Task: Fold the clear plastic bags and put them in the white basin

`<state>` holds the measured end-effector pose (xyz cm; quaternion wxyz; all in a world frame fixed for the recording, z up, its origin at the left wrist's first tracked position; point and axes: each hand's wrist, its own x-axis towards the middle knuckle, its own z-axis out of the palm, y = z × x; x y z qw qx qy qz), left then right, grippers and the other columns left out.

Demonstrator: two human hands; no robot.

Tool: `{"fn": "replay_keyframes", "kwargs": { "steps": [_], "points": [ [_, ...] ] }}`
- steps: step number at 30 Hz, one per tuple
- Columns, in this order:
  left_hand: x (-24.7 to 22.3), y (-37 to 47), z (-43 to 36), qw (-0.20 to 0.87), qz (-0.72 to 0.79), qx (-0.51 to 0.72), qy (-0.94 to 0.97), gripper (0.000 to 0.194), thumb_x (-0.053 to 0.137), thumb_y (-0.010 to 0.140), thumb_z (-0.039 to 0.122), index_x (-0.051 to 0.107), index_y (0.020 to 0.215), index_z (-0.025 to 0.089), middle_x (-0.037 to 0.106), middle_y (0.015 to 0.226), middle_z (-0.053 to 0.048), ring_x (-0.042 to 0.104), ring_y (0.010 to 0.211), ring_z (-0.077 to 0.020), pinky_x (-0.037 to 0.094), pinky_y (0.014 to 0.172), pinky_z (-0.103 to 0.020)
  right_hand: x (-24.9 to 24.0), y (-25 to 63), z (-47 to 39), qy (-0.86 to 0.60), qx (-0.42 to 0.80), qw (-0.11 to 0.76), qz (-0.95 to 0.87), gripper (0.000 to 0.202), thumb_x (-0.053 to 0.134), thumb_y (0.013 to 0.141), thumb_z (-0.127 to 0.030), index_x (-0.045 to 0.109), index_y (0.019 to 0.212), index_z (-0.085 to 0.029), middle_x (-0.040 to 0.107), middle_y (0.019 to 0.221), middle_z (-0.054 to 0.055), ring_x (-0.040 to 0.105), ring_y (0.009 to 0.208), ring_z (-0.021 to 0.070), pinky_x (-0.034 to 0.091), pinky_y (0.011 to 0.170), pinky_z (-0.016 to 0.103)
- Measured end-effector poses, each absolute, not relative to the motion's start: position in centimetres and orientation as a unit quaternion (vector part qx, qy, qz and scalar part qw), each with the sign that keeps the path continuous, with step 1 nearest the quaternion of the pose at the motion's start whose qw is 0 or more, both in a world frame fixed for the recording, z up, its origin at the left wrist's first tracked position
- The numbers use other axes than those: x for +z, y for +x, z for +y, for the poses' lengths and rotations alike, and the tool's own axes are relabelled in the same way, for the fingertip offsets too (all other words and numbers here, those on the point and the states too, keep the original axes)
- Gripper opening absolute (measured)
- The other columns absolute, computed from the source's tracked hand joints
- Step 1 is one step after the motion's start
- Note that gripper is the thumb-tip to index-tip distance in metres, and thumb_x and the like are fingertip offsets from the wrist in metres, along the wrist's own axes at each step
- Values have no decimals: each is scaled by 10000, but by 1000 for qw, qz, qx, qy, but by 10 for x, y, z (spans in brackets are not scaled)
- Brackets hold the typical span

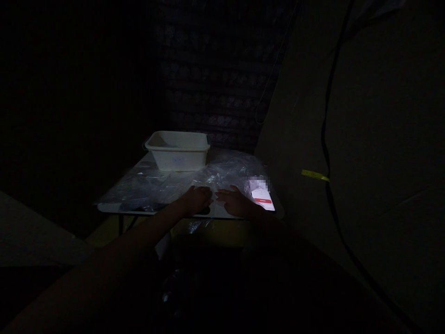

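Clear plastic sheeting (222, 169) covers much of a white table (111, 208) in a dark room. Near the front edge, my left hand (199, 199) rests on the plastic, its fingers pointing right; in the dim light I cannot make out what they hold, if anything. Close to its right is my right hand (232, 200), fingers spread and pointing left, with nothing gripped. A small gap separates the two hands. Just below my left hand lies a dark round object (205, 210). To the right of my right hand a lit phone (263, 198) lies on the table.
A whitish plastic tub (179, 158) with handles stands at the back left of the table. On the right, a dark cable (326, 139) with a yellow tag (313, 175) hangs before a pale wall or sheet. Some plastic hangs over the front edge.
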<state>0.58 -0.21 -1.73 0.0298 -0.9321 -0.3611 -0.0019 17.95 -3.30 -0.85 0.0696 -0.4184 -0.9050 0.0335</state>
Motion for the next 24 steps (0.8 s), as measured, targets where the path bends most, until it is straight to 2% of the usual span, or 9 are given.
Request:
{"fn": "replay_keyframes", "kwargs": {
  "steps": [5, 10, 13, 17, 21, 24],
  "points": [
    [-16, 6, -2, 23, -363, -3, -931, 377, 231, 779, 374, 409, 1044, 173, 426, 1119, -114, 384, 1014, -219, 285, 784, -408, -10, 180, -33, -417, 28, 74, -905, 420, 354, 608, -75, 481, 994, -183, 450, 1127, 65, 331, 1087, 148, 135, 892, 412],
    [-5, -4, -2, 22, -363, -13, -932, 422, 228, 776, 380, 334, 1132, 179, 299, 1234, -109, 252, 1116, -208, 240, 839, -386, -9, 177, -33, -424, 28, 63, -903, 436, 350, 620, -81, 454, 1032, -175, 456, 1121, 65, 325, 1089, 151, 115, 900, 411],
    [5, -19, -5, 1, -380, -7, -925, 461, 204, 772, 409, 281, 1172, 193, 306, 1233, -97, 253, 1117, -198, 220, 860, -378, -9, 178, -35, -422, 27, 61, -904, 485, 347, 620, -87, 392, 1097, -162, 424, 1150, 71, 299, 1103, 147, 106, 907, 397],
    [9, -49, -20, -9, -385, 19, -923, 634, 329, 688, 495, 160, 1223, 199, 228, 1269, -103, 153, 1152, -250, 171, 873, -438, -9, 180, -40, -427, 14, 82, -901, 582, 362, 611, -108, 256, 1183, -88, 331, 1207, 132, 235, 1136, 163, 113, 903, 393],
    [-4, -78, -45, 23, -377, 53, -925, 850, 484, 554, 514, 61, 1235, 231, 122, 1300, -101, 69, 1161, -292, 125, 869, -491, -8, 185, -47, -420, 21, 86, -903, 581, 363, 614, -132, 254, 1182, -90, 331, 1206, 131, 214, 1142, 175, 87, 904, 404],
    [-17, -90, -58, 65, -363, 65, -927, 819, 529, 553, 431, 114, 1229, 231, 121, 1300, -97, 60, 1166, -276, 70, 886, -486, -9, 187, -51, -409, 23, 80, -909, 563, 357, 617, -134, 275, 1173, -105, 350, 1199, 105, 204, 1144, 174, 71, 910, 399]
  ]
}}
